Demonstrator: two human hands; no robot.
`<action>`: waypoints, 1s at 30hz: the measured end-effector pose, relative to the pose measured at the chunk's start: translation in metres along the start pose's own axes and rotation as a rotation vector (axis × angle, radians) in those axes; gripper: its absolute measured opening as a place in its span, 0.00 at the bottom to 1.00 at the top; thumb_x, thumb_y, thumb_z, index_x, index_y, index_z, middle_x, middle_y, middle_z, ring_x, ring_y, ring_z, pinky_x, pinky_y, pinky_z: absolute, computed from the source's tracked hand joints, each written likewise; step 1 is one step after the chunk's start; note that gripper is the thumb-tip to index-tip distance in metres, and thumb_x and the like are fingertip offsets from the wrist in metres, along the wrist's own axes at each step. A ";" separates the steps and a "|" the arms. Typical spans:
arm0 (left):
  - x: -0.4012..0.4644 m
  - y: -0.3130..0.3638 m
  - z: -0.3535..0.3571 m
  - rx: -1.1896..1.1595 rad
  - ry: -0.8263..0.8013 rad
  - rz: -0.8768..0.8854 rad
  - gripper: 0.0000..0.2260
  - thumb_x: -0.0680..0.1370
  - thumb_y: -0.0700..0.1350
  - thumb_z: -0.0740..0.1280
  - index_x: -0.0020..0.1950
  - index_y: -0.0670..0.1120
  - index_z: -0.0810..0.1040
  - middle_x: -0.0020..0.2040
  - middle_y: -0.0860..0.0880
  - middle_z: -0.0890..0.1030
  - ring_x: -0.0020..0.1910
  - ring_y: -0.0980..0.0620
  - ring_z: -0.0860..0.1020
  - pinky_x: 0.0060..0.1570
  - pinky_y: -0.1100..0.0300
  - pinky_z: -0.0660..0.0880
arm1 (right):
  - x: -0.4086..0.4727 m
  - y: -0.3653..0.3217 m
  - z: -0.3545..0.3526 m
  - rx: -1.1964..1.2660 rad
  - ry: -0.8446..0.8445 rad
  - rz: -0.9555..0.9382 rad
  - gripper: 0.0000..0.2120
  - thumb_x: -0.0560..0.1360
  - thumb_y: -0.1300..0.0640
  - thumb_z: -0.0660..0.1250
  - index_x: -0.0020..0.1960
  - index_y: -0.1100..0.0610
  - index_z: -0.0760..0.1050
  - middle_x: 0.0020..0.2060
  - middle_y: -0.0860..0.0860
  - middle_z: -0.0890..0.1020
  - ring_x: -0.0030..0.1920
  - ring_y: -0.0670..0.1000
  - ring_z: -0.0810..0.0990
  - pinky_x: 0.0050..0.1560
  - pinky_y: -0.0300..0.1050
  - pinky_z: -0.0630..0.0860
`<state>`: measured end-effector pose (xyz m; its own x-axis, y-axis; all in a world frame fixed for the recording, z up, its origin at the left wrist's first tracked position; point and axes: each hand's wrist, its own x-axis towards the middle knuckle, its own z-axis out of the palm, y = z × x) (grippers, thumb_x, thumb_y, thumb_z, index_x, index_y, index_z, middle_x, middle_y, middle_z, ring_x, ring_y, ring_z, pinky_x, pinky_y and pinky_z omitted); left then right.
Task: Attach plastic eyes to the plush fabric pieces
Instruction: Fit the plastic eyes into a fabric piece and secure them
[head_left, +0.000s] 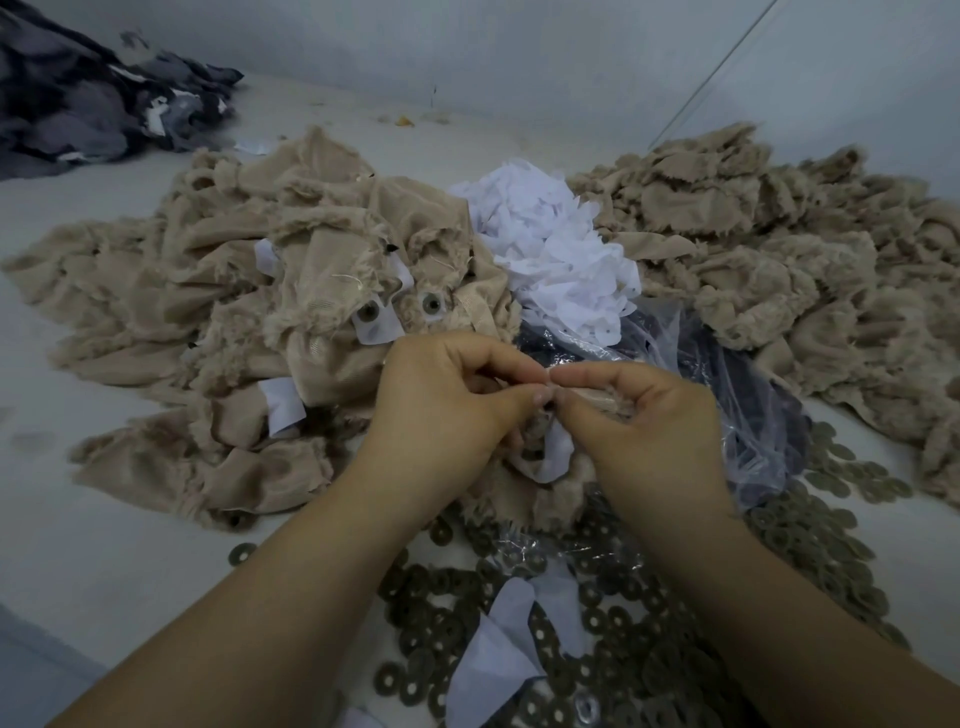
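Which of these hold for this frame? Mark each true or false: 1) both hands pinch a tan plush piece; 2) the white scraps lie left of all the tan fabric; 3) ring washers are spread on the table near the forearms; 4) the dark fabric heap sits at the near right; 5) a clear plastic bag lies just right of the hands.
1) True: the left hand and right hand meet fingertip to fingertip on the tan plush piece.
2) False: the white scraps lie between the two tan fabric piles.
3) True: washers cover the table there.
4) False: the dark fabric heap is at the far left.
5) True: the plastic bag is there.
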<state>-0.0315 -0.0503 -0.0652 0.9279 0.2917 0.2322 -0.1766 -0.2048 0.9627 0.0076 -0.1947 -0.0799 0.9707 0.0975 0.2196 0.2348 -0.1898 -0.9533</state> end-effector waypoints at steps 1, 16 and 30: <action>0.000 0.000 0.000 -0.032 -0.015 -0.006 0.06 0.71 0.33 0.76 0.39 0.44 0.85 0.30 0.45 0.83 0.24 0.51 0.78 0.26 0.63 0.75 | 0.000 -0.001 0.000 0.002 0.003 0.004 0.07 0.72 0.61 0.77 0.41 0.48 0.85 0.33 0.45 0.86 0.36 0.56 0.85 0.36 0.48 0.83; -0.005 -0.022 0.014 0.420 0.141 0.538 0.05 0.71 0.35 0.74 0.45 0.42 0.86 0.40 0.48 0.83 0.41 0.58 0.78 0.43 0.66 0.75 | 0.001 -0.002 -0.003 0.129 -0.039 0.111 0.06 0.74 0.64 0.74 0.43 0.54 0.86 0.36 0.50 0.87 0.39 0.49 0.87 0.40 0.43 0.84; -0.002 -0.031 0.014 0.282 0.094 0.465 0.02 0.70 0.35 0.75 0.41 0.40 0.86 0.39 0.48 0.81 0.41 0.57 0.78 0.40 0.74 0.72 | 0.000 0.001 -0.001 0.225 -0.126 0.158 0.06 0.77 0.65 0.70 0.48 0.57 0.85 0.43 0.53 0.88 0.48 0.53 0.87 0.51 0.50 0.84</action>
<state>-0.0231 -0.0577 -0.0972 0.7374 0.1899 0.6482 -0.4544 -0.5705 0.6841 0.0077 -0.1955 -0.0810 0.9770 0.2072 0.0504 0.0499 0.0076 -0.9987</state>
